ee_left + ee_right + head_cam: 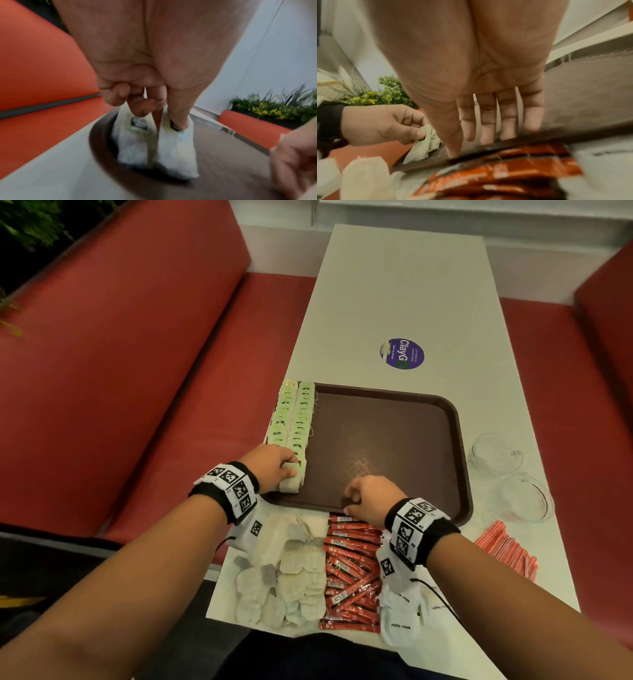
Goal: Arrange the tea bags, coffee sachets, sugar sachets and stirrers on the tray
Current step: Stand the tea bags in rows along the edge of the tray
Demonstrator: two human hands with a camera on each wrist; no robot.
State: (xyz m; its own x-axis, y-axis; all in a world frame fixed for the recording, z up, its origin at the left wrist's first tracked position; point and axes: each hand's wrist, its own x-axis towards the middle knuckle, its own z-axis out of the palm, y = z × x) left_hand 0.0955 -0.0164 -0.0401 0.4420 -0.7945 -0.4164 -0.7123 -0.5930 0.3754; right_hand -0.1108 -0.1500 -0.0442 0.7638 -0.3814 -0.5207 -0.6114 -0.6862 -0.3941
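Brown tray (pixel 394 440): left hand (pixel 270 462) pinches a tea bag (pixel 291 482) at eight o'clock; right hand (pixel 371 498), fingers straight and slightly apart, at six.

tray (pixel 411 419): textured matt brown plastic | tea bags (pixel 298 577): crinkled paper | coffee sachets (pixel 349 573): glossy foil | table (pixel 394 285): smooth matt

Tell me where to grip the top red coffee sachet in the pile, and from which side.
Pinch one coffee sachet across its narrow width near the middle, coming from above with the right hand. The sachets are thin flat sticks lying roughly crosswise in a loose heap on the table, so their long edges are probably the easiest to catch.
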